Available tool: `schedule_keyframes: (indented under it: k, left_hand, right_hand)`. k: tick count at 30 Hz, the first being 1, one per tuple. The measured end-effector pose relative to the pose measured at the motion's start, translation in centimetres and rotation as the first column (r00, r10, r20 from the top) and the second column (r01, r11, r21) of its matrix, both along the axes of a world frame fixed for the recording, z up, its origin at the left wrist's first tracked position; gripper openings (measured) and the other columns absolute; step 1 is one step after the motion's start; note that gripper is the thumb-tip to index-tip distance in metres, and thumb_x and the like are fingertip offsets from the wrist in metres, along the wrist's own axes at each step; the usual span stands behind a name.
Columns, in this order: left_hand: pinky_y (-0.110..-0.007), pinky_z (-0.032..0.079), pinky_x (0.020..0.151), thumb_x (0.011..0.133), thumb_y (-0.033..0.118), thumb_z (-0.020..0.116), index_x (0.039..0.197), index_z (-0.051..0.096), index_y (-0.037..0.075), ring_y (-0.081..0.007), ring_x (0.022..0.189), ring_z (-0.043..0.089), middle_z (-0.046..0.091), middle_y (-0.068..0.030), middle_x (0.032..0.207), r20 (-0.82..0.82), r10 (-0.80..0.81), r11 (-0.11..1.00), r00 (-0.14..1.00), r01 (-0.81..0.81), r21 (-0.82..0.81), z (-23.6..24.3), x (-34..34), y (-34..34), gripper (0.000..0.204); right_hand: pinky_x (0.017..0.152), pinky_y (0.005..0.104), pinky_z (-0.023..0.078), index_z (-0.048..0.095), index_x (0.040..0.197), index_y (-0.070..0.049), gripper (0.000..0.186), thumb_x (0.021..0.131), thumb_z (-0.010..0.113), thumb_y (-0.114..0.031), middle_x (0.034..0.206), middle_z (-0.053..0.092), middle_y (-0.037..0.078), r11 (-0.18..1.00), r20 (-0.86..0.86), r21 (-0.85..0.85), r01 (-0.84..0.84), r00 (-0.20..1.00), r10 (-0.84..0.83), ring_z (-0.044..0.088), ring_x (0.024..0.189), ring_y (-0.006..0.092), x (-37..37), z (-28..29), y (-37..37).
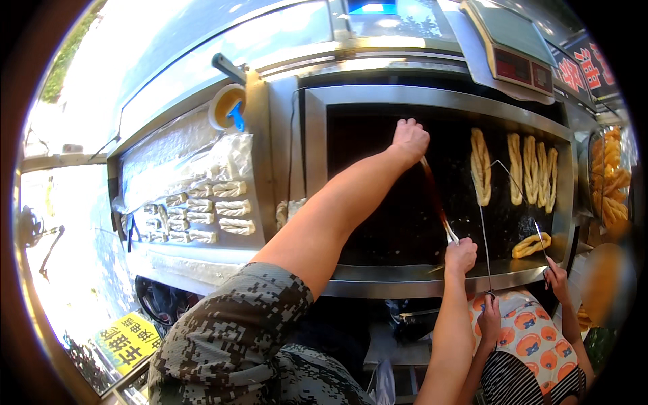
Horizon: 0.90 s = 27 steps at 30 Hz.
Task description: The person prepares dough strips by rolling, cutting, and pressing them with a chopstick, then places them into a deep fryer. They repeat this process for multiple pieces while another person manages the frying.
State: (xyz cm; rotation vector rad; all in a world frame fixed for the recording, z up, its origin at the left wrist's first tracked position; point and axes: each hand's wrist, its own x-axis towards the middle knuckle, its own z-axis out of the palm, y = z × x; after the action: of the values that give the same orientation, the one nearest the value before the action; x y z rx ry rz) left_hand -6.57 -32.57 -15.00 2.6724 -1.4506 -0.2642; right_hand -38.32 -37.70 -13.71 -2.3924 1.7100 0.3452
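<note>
1. From here I see a wide steel-rimmed vat [432, 96] holding dark liquid, with a row of golden dough sticks [531, 169] and one looped piece [532, 245] toward its right end.
2. To the left, a tray [228, 241] carries rows of pale twisted dough [233, 208], partly under crumpled plastic film [223, 158]. A bowl [213, 113] of yellowish liquid sits at its far corner, a blue-handled tool [236, 116] inside.
3. At the far right, a container [586, 165] is heaped with golden twists [611, 179]; the pile is partly cut off by the dark edge of view.
4. I can't make out the vat's bottom, and the co-worker [533, 337] with two thin rods [484, 236] shows only in part.
5. The left hand [410, 138] has its fingers curled closed on the upper end of a strand [435, 192]; the right hand [461, 255] is closed around the lower end.
6. That strand runs slanting between the hands over the vat, long, narrow and fairly straight, brownish for most of its length and whitish near the right hand. Whether it touches the liquid, I cannot tell.
</note>
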Motion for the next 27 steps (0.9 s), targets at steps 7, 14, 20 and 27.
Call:
schedule_keyframes:
  k: [7,14,20,27]
  left_hand:
    - [-0.037,0.053,0.072,0.088,0.016,0.067,0.096,0.068,0.005,-0.0333,0.083,0.066,0.067,-0.0142,0.092,-0.515,0.007,0.757,0.857,-0.341,-0.558,13.0,-4.1,18.4,0.013]
    - [-0.035,0.051,0.068,0.089,0.022,0.069,0.111,0.066,0.001,-0.0224,0.074,0.064,0.065,-0.0112,0.081,-0.337,0.835,0.376,0.434,-0.899,-0.227,10.4,-7.7,52.0,0.031]
    - [-0.043,0.05,0.072,0.081,0.028,0.071,0.082,0.061,0.001,-0.0329,0.079,0.063,0.065,-0.0152,0.087,-0.433,0.782,0.459,0.448,-0.884,-0.086,7.3,-6.4,54.0,0.029]
    - [-0.025,0.039,0.052,0.084,0.008,0.067,0.082,0.05,0.005,-0.0071,0.06,0.049,0.062,-0.0023,0.075,-0.855,0.214,0.578,0.473,-0.766,-0.279,13.1,-6.1,51.8,0.017]
  right_hand:
    - [0.065,0.0268,0.047,0.067,0.104,0.0,0.02,0.09,0.067,-0.014,0.077,0.061,0.004,0.939,0.603,0.342,-0.029,0.773,-0.196,0.055,0.068,0.0122,-2.5,10.6,9.9]
    - [0.065,0.0225,0.048,0.067,0.098,0.001,0.012,0.09,0.067,-0.008,0.08,0.063,0.001,0.798,0.663,0.559,-0.225,0.699,-0.268,0.057,0.071,0.0072,-4.7,12.4,26.9]
    - [0.064,0.0259,0.05,0.068,0.096,0.001,0.014,0.086,0.068,-0.008,0.076,0.065,0.007,0.72,0.707,0.521,-0.459,0.704,-0.063,0.059,0.065,0.0125,4.2,13.7,34.4]
    - [0.077,0.0315,0.053,0.061,0.12,-0.002,0.04,0.082,0.071,-0.006,0.104,0.065,0.008,0.732,0.812,0.451,-0.51,0.575,-0.101,0.063,0.09,0.0178,13.0,13.0,38.4]
